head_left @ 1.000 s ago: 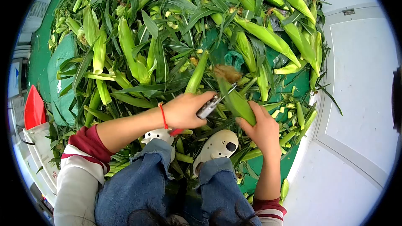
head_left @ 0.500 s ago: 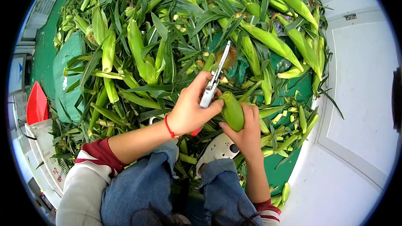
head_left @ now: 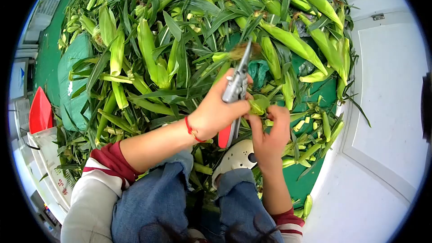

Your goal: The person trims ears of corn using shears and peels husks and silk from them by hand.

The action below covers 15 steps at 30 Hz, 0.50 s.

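Observation:
My left hand [head_left: 220, 110], with a red string bracelet at the wrist, is closed around grey pruning shears [head_left: 234, 91]. Their blade points up and away; a red handle part shows below the hand. Just right of its fingers is a green ear of corn [head_left: 259, 104] in its husk, one end tilted toward me. My right hand [head_left: 272, 130] grips the ear from below and the right, with thumb and fingers bent around it. Most of the ear is hidden by the fingers. Brown corn silk [head_left: 245, 52] lies behind the blade.
A large heap of unhusked corn [head_left: 153, 58] and leaves spreads over the green floor [head_left: 306, 177]. Cut stalk ends [head_left: 299, 126] lie at the right. A white door [head_left: 387, 94] stands on the right side. At the left are a green sack [head_left: 74, 83] and a red scoop-like object [head_left: 40, 111].
The ear has turned from lying lengthwise to showing its end toward me. My right hand has shifted slightly right. The shears have rotated more upright, with more of the red handle showing.

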Each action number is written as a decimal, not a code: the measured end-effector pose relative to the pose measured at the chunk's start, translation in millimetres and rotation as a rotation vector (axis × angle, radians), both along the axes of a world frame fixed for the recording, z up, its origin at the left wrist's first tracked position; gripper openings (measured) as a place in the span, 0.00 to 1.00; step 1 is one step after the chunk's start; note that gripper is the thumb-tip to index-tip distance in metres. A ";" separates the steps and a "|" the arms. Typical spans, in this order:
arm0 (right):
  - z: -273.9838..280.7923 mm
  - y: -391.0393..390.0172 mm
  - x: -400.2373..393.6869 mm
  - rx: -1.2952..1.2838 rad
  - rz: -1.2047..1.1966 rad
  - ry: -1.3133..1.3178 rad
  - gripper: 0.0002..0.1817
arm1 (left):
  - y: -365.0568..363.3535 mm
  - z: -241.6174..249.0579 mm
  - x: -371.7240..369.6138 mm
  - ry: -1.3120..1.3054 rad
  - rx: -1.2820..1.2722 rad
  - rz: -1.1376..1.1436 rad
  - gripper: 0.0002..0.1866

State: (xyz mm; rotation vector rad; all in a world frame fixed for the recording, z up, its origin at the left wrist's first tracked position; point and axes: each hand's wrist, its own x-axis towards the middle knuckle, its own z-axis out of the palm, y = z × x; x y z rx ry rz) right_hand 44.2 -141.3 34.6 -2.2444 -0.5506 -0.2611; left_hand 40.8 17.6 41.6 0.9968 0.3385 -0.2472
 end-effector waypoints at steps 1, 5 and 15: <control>-0.4 3.6 4.3 -0.018 0.005 -0.038 0.15 | -2.5 -0.1 0.1 -0.070 0.079 -0.022 0.25; -2.6 5.6 5.3 0.377 -0.030 0.250 0.07 | -0.5 14.7 7.2 0.060 0.041 0.061 0.25; 0.1 7.3 24.0 1.501 -0.131 0.928 0.07 | 12.8 -1.5 3.6 0.266 -0.480 0.125 0.21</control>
